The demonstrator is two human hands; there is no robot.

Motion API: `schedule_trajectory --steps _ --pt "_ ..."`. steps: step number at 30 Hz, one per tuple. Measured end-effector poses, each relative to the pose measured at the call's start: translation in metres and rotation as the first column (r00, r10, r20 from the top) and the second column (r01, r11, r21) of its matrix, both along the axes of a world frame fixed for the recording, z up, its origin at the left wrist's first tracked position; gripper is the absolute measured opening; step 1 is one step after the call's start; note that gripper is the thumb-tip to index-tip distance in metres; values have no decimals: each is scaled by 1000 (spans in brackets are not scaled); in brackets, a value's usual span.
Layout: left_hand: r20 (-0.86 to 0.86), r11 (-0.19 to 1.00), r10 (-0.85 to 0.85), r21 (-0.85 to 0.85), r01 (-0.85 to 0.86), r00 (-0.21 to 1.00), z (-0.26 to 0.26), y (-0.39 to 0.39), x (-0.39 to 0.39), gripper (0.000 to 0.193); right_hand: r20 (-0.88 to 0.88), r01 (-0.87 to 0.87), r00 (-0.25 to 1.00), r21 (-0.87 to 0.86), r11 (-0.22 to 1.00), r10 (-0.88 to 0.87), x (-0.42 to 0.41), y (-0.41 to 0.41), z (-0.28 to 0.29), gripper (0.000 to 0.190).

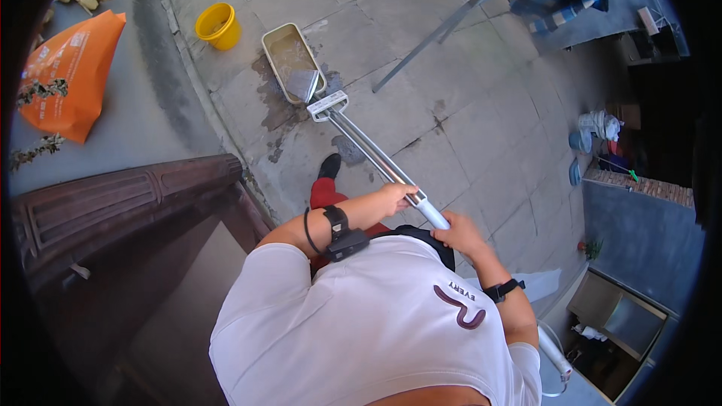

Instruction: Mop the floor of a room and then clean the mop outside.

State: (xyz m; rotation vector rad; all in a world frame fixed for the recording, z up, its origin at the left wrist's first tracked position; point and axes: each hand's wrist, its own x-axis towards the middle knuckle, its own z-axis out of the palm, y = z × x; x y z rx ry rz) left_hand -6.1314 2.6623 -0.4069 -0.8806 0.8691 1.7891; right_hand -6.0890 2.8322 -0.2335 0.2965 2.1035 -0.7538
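Observation:
A flat squeeze mop with a metal pole (372, 149) runs slantwise from my waist to a rectangular basin on the paving. My left hand (396, 198) grips the lower pole near its joint with the white handle section. Closer to my body, my right hand (458, 232) is closed around the white handle (433, 214). Along the pole's far part sits a white plastic wringer frame (328, 106). The grey mop pad (303, 84) rests tilted inside the near end of the cream basin (273, 62), which holds murky water.
Wet patches surround the basin on the stone paving (496, 107). A yellow bucket (220, 27) stands beyond to the left. A dark carved wooden panel (135, 197) and an orange bag (73, 73) are at left. A metal leg (417, 59) slants down at upper right.

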Motion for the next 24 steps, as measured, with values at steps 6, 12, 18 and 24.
schedule_trajectory --steps 6,12,18,24 --pt "-412 889 -412 -377 260 813 -22 -120 -43 24 -175 -72 981 67 995 83 13 0 26 37" --pt "-520 255 -443 -854 -453 731 -31 -224 -133 40 -229 -116 959 212 970 165 34 15 49 35" --pt "-361 187 -476 -933 -309 802 -27 -246 -177 50 -105 -107 983 321 941 148 53 7 75 38" --pt "-149 216 -670 -976 -1 727 -14 -221 -183 51 -178 -62 977 307 950 121 64 -5 85 37"
